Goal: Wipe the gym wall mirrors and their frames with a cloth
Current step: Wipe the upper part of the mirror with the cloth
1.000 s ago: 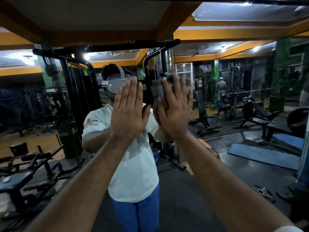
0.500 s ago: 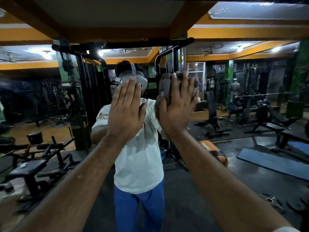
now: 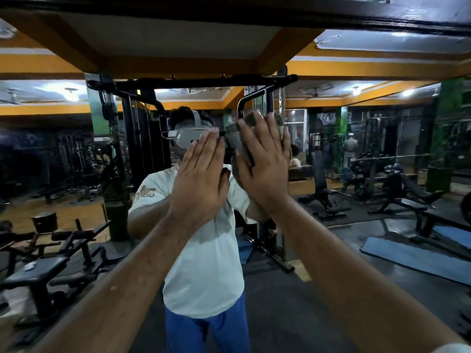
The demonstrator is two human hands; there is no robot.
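Observation:
A large wall mirror (image 3: 382, 289) fills the view and reflects the gym and the person wearing the camera. Its dark top frame (image 3: 229, 11) runs along the upper edge. My right hand (image 3: 265, 171) lies flat on the glass near the middle, pressing a grey cloth (image 3: 235, 142) against it; the cloth pokes out above and left of the fingers. My left hand (image 3: 201, 184) rests flat on the glass just left of it, fingers together, holding nothing.
Everything else is a reflection: a cable machine (image 3: 142, 138) behind the person, black benches (image 3: 43, 271) at lower left, more benches (image 3: 328, 197) and blue floor mats (image 3: 413, 261) at right, orange ceiling beams above.
Both hands have slid up the glass and to the right, the cloth moving with the right hand. The view has shifted, showing more of the top frame.

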